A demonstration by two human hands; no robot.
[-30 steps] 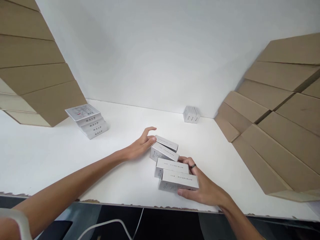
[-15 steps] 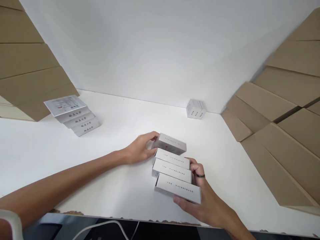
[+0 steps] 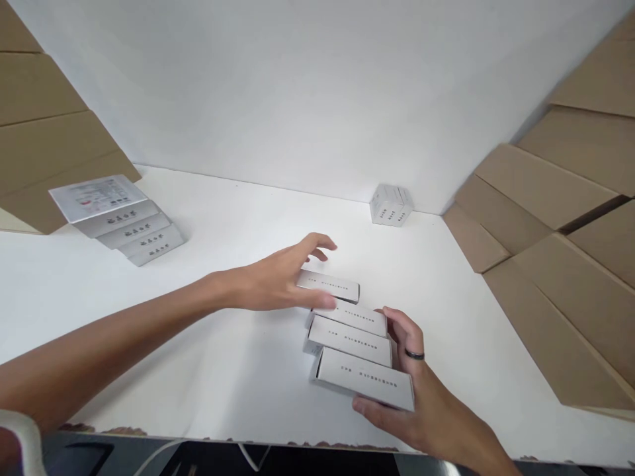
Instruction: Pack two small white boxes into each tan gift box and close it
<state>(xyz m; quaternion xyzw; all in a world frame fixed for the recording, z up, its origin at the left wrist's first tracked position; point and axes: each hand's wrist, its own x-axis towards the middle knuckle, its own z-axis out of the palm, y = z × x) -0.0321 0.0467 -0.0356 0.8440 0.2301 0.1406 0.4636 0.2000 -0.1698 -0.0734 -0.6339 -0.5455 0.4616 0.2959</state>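
Several small white boxes with dark printed text stand in a stepped row near the front of the table. My right hand (image 3: 417,390), with a dark ring on one finger, holds the row from its right side. Its thumb presses on the nearest white box (image 3: 366,378) and its fingers are behind the ones further back. My left hand (image 3: 288,274) is over the left end of the rearmost white box (image 3: 331,285), fingers apart and curved. The left thumb passes over the second white box from the back (image 3: 354,316); whether it touches is unclear.
At the left, a fanned stack of similar white boxes (image 3: 153,244) leans in steps. Another small group of boxes (image 3: 391,206) stands by the back wall. Brown cardboard cartons (image 3: 44,152) rise at the left, with more cartons (image 3: 540,192) at the right. The table's front edge is chipped.
My left hand has loosened from the rearmost box and its fingers have spread. That box now shows its printed narrow side upward like the others. My right hand keeps its hold.
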